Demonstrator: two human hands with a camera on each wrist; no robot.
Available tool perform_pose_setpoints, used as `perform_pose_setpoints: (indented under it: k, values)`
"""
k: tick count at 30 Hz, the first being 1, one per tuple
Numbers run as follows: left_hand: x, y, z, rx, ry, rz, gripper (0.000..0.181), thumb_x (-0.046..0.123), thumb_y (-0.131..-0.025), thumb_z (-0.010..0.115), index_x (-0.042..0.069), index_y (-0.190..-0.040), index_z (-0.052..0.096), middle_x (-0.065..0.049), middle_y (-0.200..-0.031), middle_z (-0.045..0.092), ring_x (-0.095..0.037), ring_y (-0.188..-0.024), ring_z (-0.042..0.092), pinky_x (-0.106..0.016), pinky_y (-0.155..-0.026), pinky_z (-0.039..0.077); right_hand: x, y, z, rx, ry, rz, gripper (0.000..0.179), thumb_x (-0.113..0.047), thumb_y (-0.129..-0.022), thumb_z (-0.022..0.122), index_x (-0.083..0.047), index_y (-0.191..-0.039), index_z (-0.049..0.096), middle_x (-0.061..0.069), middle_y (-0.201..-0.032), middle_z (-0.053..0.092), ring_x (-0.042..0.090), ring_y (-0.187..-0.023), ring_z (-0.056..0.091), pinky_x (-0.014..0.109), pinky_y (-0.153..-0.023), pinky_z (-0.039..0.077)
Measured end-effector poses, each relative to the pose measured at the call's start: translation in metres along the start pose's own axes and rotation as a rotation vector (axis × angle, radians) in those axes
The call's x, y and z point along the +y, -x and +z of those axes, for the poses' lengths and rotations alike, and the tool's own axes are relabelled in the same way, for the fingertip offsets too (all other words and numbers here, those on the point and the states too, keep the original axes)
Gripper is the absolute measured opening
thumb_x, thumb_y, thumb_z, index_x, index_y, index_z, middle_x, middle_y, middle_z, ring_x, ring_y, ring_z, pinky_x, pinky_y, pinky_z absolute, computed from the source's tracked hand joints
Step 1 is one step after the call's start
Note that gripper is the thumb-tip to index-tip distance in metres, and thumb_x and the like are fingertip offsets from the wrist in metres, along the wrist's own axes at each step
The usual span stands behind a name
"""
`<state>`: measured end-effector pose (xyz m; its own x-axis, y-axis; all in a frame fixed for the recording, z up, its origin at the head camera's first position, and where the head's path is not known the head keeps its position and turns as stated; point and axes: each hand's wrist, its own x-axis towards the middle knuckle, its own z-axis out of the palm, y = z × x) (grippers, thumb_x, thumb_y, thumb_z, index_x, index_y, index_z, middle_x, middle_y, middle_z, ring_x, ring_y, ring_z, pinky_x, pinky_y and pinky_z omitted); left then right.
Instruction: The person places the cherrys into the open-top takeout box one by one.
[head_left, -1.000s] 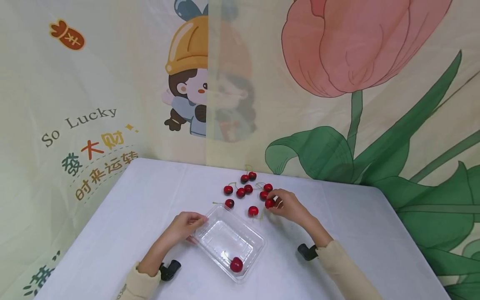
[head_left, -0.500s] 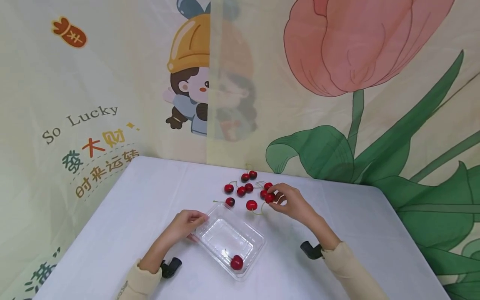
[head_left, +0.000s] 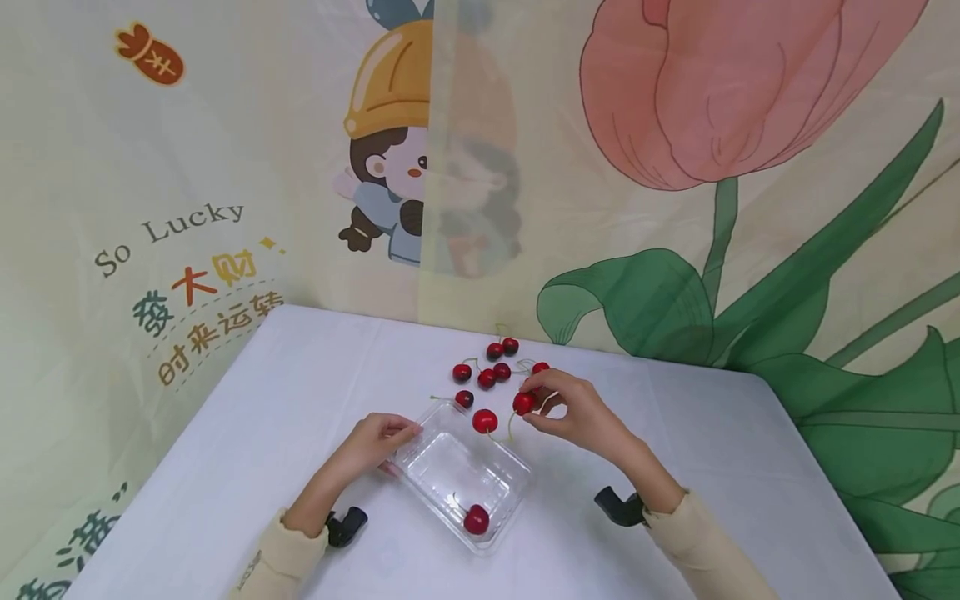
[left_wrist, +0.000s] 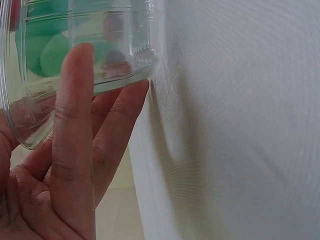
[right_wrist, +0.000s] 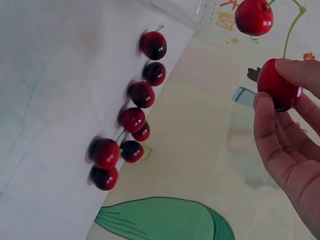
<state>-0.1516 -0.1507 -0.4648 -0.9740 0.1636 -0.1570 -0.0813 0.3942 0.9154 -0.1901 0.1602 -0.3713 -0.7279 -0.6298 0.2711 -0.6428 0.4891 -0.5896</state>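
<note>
My left hand (head_left: 367,442) grips a clear plastic box (head_left: 427,467) by its far left edge, and the left wrist view has fingers (left_wrist: 72,130) against the box's wall. A red cherry (head_left: 476,519) with its stem lies inside at the near end. Between thumb and fingers, my right hand (head_left: 585,412) pinches another cherry (right_wrist: 276,82), just beyond the box's right side. Its green stem joins that of a second cherry (right_wrist: 254,17), which dangles beside it near the box's far edge. Fingers partly cover the pinched cherry.
Several more cherries (head_left: 487,378) lie scattered with their stems toward the back of the white-covered table (head_left: 337,358). One cherry (head_left: 464,399) sits right by the box's far corner. A printed curtain (head_left: 300,167) hangs behind the table. Black wrist mounts (head_left: 618,506) show at both sleeves.
My right hand has drawn the pinched cherry leftward, away from the cherries at the back, and its joined partner has shifted left toward the box. The left hand keeps its hold on the box.
</note>
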Motion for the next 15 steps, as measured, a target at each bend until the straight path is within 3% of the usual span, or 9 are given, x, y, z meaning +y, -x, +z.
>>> perform_pose_setpoints:
  k: [7, 15]
  values:
    - [0.001, -0.001, 0.001, 0.008, -0.005, -0.01, 0.031, 0.019, -0.097, 0.062, -0.006, -0.115, 0.065, -0.019, -0.109, 0.068, -0.018, -0.066, 0.062, -0.031, -0.052, 0.058, -0.013, -0.002, 0.009, -0.039, -0.006, -0.004, 0.036, -0.004, -0.078, 0.081, -0.005, -0.11, 0.064, 0.006, -0.102, 0.066, 0.021, -0.084, 0.066, 0.023, -0.076, 0.058]
    - [0.003, 0.002, 0.001, 0.021, -0.011, -0.023, 0.028, 0.016, -0.097, 0.062, -0.005, -0.114, 0.067, -0.017, -0.107, 0.069, -0.018, -0.067, 0.062, -0.032, -0.052, 0.058, -0.019, -0.003, 0.02, -0.082, -0.033, -0.026, 0.037, -0.003, -0.078, 0.08, -0.005, -0.111, 0.063, 0.006, -0.104, 0.065, 0.021, -0.085, 0.066, 0.023, -0.077, 0.058]
